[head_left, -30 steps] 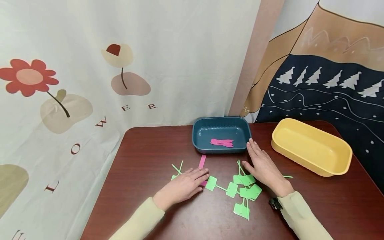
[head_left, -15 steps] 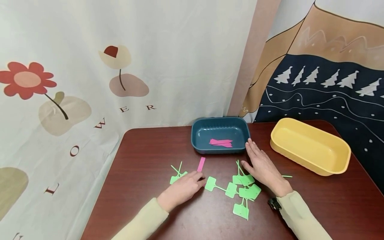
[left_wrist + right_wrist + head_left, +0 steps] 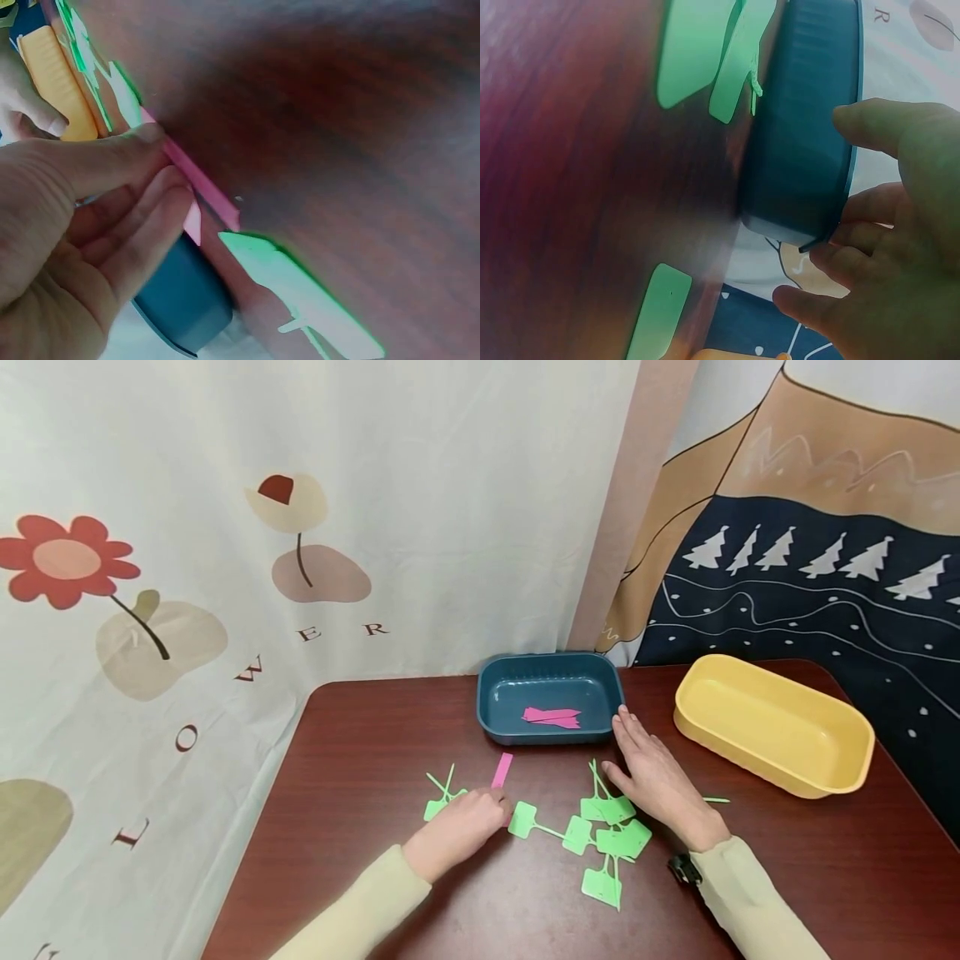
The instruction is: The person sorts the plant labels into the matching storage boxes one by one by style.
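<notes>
My left hand (image 3: 459, 831) pinches a pink strip (image 3: 201, 186) between thumb and fingertips, low over the tabletop. In the head view the hand mostly covers that strip. Just beyond the fingers lies a second pink strip (image 3: 502, 770). Beside the left hand are green tags with thin tails (image 3: 523, 820), and more sit by its wrist. My right hand (image 3: 663, 785) lies with fingers extended, its fingertips at the near right corner of a dark blue basin (image 3: 551, 737). Several pink strips (image 3: 552, 717) rest inside the basin.
A yellow basin (image 3: 772, 768) stands at the back right of the brown table (image 3: 360, 735). Several overlapping green tags (image 3: 624, 839) lie between the hands. Behind the table hangs a printed curtain (image 3: 450, 510).
The left hand's fingers have gone from lying flat to curling and pinching the pink strip, shifting slightly. The right hand has stayed at the basin.
</notes>
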`<state>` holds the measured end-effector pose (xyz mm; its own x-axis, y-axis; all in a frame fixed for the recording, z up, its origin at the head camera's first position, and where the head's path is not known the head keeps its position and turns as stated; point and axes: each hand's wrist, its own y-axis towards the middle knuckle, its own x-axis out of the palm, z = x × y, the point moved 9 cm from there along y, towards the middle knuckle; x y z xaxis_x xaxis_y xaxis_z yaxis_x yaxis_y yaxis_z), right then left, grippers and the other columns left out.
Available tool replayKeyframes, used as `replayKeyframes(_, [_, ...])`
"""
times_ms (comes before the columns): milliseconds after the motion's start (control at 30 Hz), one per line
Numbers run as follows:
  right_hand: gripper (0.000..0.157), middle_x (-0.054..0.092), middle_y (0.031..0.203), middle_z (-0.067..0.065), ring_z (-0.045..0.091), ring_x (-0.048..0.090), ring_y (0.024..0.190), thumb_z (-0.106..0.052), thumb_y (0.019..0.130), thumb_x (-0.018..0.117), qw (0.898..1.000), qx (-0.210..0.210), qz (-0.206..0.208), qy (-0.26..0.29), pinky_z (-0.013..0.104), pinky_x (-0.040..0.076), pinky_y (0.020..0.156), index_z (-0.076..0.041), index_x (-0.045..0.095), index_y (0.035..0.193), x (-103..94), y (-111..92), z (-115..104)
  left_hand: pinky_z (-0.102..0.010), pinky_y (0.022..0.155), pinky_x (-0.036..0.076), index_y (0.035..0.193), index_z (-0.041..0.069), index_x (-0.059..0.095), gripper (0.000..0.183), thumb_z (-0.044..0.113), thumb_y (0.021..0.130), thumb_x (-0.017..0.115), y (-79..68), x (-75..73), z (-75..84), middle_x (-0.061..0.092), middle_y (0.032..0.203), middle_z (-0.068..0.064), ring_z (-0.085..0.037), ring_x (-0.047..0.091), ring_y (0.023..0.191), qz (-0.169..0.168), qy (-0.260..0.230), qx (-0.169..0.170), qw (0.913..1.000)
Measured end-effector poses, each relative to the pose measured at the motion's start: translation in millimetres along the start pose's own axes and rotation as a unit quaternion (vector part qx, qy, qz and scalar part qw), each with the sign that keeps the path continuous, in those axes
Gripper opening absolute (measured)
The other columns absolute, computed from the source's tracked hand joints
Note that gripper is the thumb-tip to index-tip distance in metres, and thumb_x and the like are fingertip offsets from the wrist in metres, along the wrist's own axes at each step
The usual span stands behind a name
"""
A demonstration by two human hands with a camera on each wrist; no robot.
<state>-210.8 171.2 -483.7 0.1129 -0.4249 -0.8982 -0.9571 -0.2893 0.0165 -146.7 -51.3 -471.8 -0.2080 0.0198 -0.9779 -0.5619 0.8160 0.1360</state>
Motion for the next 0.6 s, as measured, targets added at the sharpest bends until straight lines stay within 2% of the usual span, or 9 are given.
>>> replayKeyframes(300, [0.079,0.016,0.169,0.023,0.046,0.021,0.153,-0.027,0.101,0.068,1.0,-0.006,0.006,0.003,0.067,0.029,0.114,0.007,0.027,0.159,-3.0,0.1,-3.1,-0.023,0.067,0.052,0.084,0.01,0.064,0.019,-0.004,0.083,0.077,6.4,3.0,-0.7,0.058,0.076,-0.002,-0.015,0.06,0.069,-0.032,0.011,0.013,0.9993])
replayKeyframes(600, [0.08,0.016,0.169,0.024,0.046,0.021,0.153,-0.028,0.101,0.068,1.0,-0.004,0.004,0.002,0.067,0.028,0.114,0.008,0.027,0.159,-2.9,-0.4,-3.3,-0.023,0.072,0.049,0.091,0.008,0.061,0.019,0.003,0.086,0.078,4.1,2.0,0.8,0.055,0.08,-0.001,-0.016,0.055,0.073,-0.016,0.008,0.022,0.9996])
